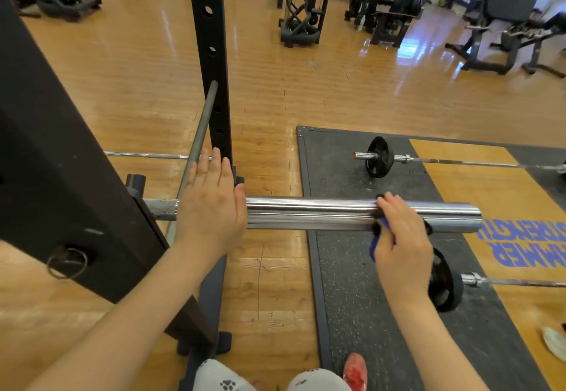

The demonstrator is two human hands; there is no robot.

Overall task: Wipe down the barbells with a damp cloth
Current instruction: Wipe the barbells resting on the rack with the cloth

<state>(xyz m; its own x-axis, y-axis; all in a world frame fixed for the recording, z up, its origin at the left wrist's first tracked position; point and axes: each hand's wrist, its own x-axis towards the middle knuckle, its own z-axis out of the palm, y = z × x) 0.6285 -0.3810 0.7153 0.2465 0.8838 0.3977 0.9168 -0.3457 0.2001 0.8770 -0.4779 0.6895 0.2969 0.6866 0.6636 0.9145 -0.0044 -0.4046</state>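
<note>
A chrome barbell sleeve (309, 213) runs left to right across the middle of the head view, resting on the black squat rack (61, 158). My left hand (211, 204) lies flat over the bar at the sleeve's inner end, fingers straight and pointing away. My right hand (401, 237) grips a blue and black cloth (376, 237) wrapped against the sleeve near its outer end; the fingers curl over the top of the bar. Most of the cloth is hidden under the hand.
Two more barbells with black plates lie on the lifting platform (337, 268): one farther off (379, 158), one near my right forearm (444, 280). A grey safety rod (199, 136) slants up by the rack upright (211, 54). Gym machines stand at the back.
</note>
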